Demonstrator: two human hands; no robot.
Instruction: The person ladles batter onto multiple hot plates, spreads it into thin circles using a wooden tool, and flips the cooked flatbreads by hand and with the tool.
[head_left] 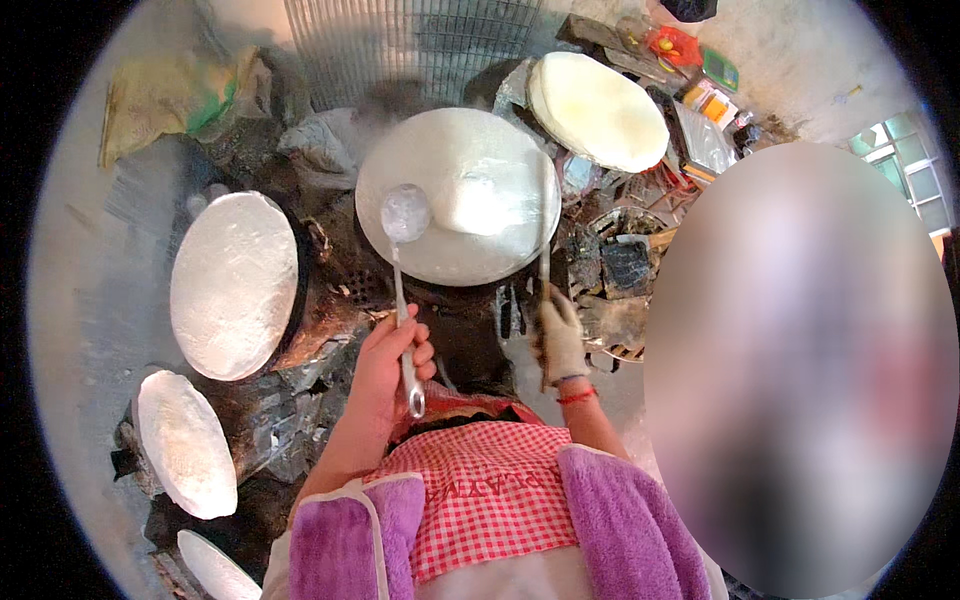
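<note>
My left hand (393, 348), bare, is closed around the handle of a metal ladle (405, 213). The ladle's bowl is over the left part of a round griddle (440, 265) in front of me. A pale, wet-looking layer covers the griddle, with a bright shiny patch near its middle. On my right hand (562, 338) is a light work glove. Its fingers grip a thin stick-like tool (545, 272) with a wooden-looking handle. The tool reaches up along the griddle's right edge; the shape of its far end is hard to make out.
At left stand pale round sheets on their own bases: a large one (235, 285), a smaller one (187, 445) and another (215, 567). A stack of pale flatbreads (600, 112) lies at the far right. Behind the griddle stands a wire rack (410, 50). A blurred area (800, 370) covers the right.
</note>
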